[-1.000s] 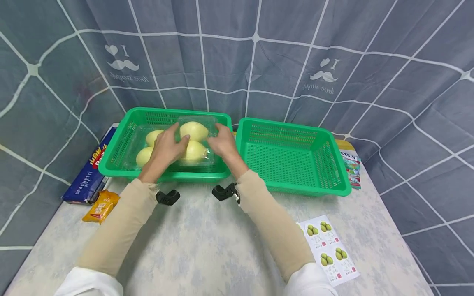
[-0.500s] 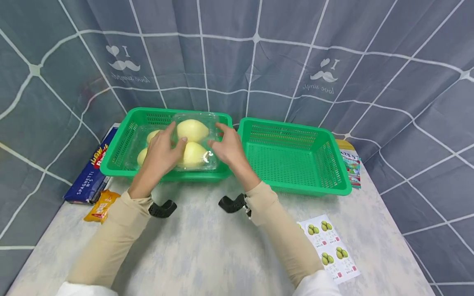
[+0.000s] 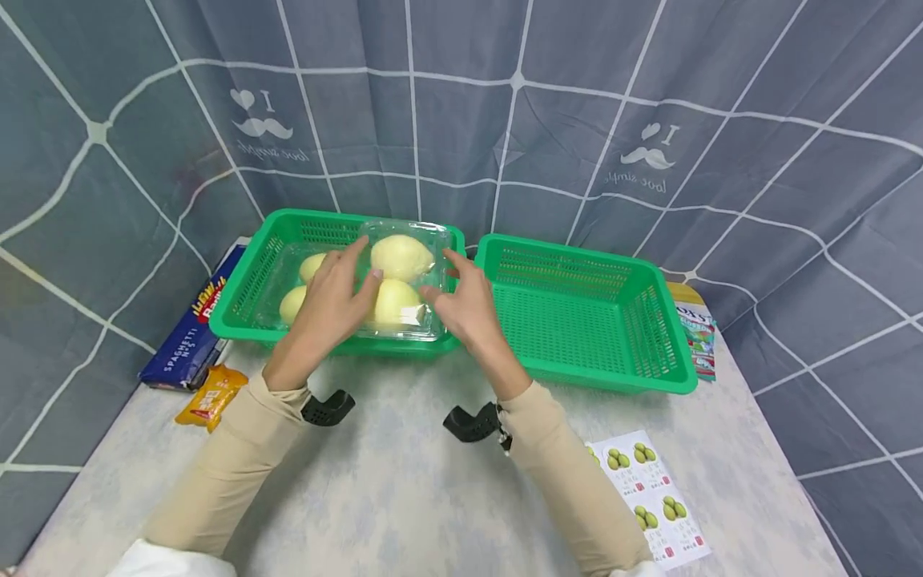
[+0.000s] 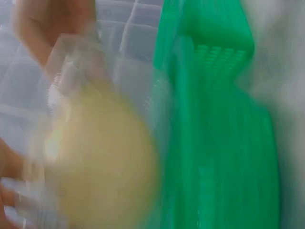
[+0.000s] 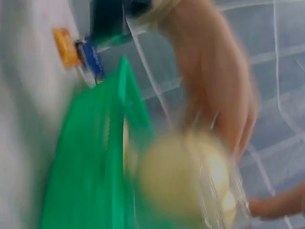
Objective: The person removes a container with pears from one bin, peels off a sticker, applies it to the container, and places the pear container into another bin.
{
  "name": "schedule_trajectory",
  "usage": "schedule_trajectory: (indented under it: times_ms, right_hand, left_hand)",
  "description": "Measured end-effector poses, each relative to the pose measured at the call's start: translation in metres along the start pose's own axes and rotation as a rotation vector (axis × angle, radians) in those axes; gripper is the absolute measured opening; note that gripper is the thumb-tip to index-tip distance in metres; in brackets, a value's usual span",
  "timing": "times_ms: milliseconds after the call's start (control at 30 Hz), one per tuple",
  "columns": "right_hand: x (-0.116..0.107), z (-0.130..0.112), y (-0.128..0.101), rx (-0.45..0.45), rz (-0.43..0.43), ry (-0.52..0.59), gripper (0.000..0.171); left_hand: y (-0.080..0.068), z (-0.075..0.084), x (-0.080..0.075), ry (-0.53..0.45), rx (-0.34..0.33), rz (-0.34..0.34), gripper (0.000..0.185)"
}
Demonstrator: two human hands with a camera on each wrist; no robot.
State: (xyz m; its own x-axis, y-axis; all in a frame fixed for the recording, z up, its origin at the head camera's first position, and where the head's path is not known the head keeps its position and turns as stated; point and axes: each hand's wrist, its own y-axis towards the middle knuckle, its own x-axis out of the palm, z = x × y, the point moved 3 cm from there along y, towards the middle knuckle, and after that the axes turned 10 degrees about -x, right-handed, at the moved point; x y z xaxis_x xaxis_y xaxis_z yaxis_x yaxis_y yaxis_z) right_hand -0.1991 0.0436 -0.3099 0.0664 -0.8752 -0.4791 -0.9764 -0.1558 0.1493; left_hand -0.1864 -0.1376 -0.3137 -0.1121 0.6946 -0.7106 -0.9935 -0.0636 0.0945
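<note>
A clear plastic box (image 3: 429,320) with two pale yellow fruits (image 3: 401,258) showing inside is held up between my hands, over the right end of the left green basket (image 3: 248,330). My left hand (image 3: 332,298) grips its left side, and my right hand (image 3: 470,304) grips the right side. Further left in that basket sits another clear box with pale yellow fruits (image 3: 293,303), partly hidden behind my left hand. In the blurred left wrist view, one fruit (image 4: 105,157) shows through the plastic, beside the green basket wall. The right wrist view has the box next to the basket rim.
A second green basket (image 3: 577,324) stands to the right. Left of the baskets lie a blue spaghetti box (image 3: 183,340) and an orange packet (image 3: 211,397). A sheet with fruit pictures (image 3: 652,501) lies front right. Colourful packets (image 3: 699,336) sit beyond the right basket; a grey curtain (image 3: 461,128) hangs behind.
Both hands have raised the clear box of fruits out of its place in the left basket, and it now looks larger and slightly further right. The head view has shifted a little.
</note>
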Motion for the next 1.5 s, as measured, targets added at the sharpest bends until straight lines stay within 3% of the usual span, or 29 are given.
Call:
schedule_trajectory:
  times_ms: [333,500,567,700,767,833,1133,1267,1500]
  right_hand:
    - [-0.016,-0.002,-0.008,-0.003,-0.010,0.027,0.068]
    - [-0.011,-0.002,-0.015,-0.015,-0.050,0.064,0.071]
    - [-0.010,-0.003,-0.021,-0.008,-0.069,0.107,0.072]
    - [-0.012,-0.005,-0.030,0.003,-0.047,0.179,0.072]
    - [-0.014,-0.006,-0.032,-0.011,-0.029,0.198,0.073]
    - [-0.016,-0.008,-0.033,-0.022,-0.019,0.216,0.073]
    - [-0.020,-0.002,-0.041,-0.054,-0.046,0.252,0.061]
    - [-0.025,0.002,-0.044,-0.071,-0.057,0.287,0.054]
    - [-0.033,0.010,-0.051,-0.053,-0.042,0.365,0.054]
  left_hand:
    - [0.004,0.010,0.001,0.006,0.016,-0.013,0.056]
    - [0.001,0.001,0.001,0.000,0.002,-0.047,0.056]
    - [-0.003,-0.007,0.002,-0.079,-0.042,-0.105,0.056]
    - [-0.010,-0.022,0.002,-0.377,-0.166,-0.207,0.055]
    - [-0.011,-0.025,0.000,-0.500,-0.204,-0.213,0.055]
    - [-0.011,-0.026,-0.004,-0.552,-0.199,-0.192,0.053]
    - [-0.020,-0.029,-0.008,-0.588,-0.218,-0.186,0.055]
    - [-0.022,-0.027,-0.006,-0.592,-0.190,-0.175,0.056]
    - [-0.026,-0.025,-0.002,-0.589,-0.196,-0.210,0.058]
